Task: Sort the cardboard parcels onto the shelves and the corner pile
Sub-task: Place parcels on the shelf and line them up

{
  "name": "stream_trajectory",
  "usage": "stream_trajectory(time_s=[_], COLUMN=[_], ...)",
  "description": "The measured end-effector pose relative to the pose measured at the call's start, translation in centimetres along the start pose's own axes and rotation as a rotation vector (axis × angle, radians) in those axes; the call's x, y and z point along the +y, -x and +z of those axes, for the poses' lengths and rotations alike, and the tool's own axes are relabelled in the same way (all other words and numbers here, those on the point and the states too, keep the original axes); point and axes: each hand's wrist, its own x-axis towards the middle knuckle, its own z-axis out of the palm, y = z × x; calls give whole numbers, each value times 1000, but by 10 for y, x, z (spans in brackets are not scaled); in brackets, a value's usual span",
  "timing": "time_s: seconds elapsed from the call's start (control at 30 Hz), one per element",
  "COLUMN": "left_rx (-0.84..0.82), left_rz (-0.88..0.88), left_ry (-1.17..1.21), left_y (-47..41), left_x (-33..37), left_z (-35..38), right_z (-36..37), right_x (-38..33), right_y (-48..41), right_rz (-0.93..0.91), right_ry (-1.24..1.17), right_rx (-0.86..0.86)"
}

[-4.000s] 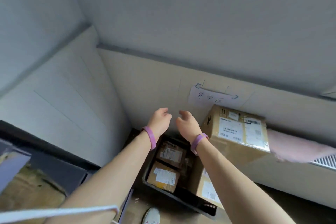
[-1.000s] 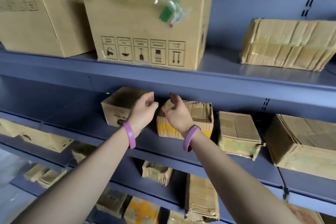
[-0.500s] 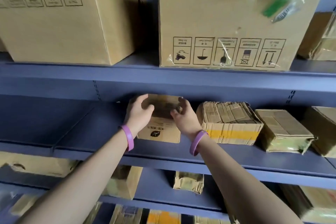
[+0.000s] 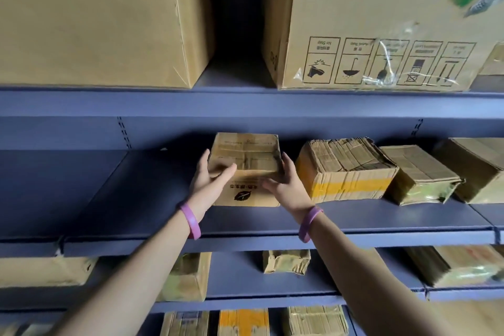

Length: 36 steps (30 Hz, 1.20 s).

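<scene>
A small cardboard parcel (image 4: 246, 150) with a black leaf logo on its front sits on the middle blue shelf (image 4: 136, 194). My left hand (image 4: 208, 183) holds its left side, fingers along the side and thumb over the front top edge. Over on the parcel's right front corner, my right hand (image 4: 286, 185) grips with fingers up the side and thumb on the front face. Both wrists wear purple bands.
Right of it stand a worn parcel with yellow tape (image 4: 346, 169) and two more parcels (image 4: 417, 172). Two large boxes (image 4: 95, 22) (image 4: 381, 22) fill the shelf above. Lower shelves hold several parcels (image 4: 286, 260). The shelf left of my hands is bare.
I turned from the corner pile to the shelves. Over the last second my hands took the leaf-logo parcel by its sides, and the view has come closer to it.
</scene>
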Motion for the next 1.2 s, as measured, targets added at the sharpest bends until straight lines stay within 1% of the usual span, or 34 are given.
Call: stream_trajectory(time_s=[0.1,0.17,0.3,0.37,0.47,0.6,0.7,0.8,0.87,1.03,1.2], left_rx=[-24,-54,-41,-32,-32,-18,-26,-71,-79,-14,-14], left_rz=[4,-35,-48,-30,13,45,55,75,69,34,6], left_ry=[34,20,-102,-111,-25,155,251,279,329,476,536], left_y=[0,2,4,4,5,11,16,18,20,22,20], left_x=[-16,-27,-42,-45,-51,-53,-53,-53,-52,-48,-48], left_z=[-2,-3,-2,-3,-9,-15,-17,-22,-23,-23,-26], right_z=[0,1,4,3,1,2,3,2,2,3,6], right_x=[19,31,44,48,54,56,54,52,53,51,49], right_y=[-1,-1,5,7,10,20,22,22,21,19,22], right_rz=[0,3,-31,-60,-89,-82,-98,-121,-125,-33,-97], right_ry=[25,50,127,173,188,40,11,17,36,-81,-102], right_rx=[4,6,34,50,74,117,105,78,79,109,128])
